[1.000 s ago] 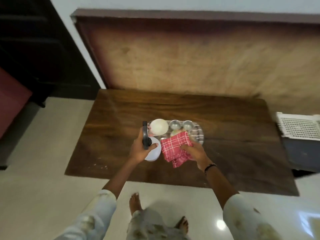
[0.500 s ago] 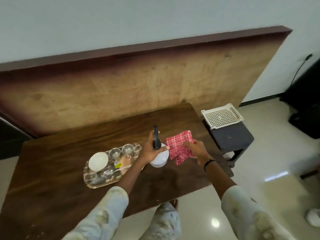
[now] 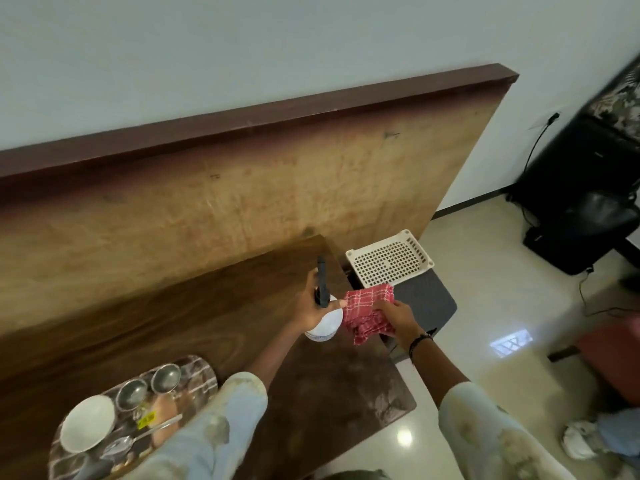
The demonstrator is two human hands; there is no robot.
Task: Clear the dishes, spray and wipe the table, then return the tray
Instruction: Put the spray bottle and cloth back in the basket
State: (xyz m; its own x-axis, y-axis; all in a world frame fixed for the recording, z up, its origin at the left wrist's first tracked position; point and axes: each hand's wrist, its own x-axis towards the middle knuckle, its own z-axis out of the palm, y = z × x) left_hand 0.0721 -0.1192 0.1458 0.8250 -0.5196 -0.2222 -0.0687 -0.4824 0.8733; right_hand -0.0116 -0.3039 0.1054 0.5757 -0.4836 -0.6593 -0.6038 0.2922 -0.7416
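- The table [image 3: 194, 327], a dark wooden top, stretches away to the left of both hands; its near right corner shows dusty smears just below them.
- The tray [image 3: 204, 367], well down and left of the left hand [image 3: 313, 308], carries a white bowl [image 3: 88, 422], two small steel cups [image 3: 166, 375] and a spoon [image 3: 119, 445]; the dishes appear not yet cleared.
- A white perforated basket [image 3: 389, 258] sits on a grey stool [image 3: 424, 299] just beyond the right hand [image 3: 394, 318]; it looks empty.
- The left hand is wrapped around a white spray bottle [image 3: 325, 322] with a black trigger head, held upright over the table's right end.
- The right hand grips a bunched red checked cloth [image 3: 369, 311], right beside the bottle.
- Judgement: move the tray off first, then aim the nozzle down at the smeared corner and wipe with flat, overlapping strokes.
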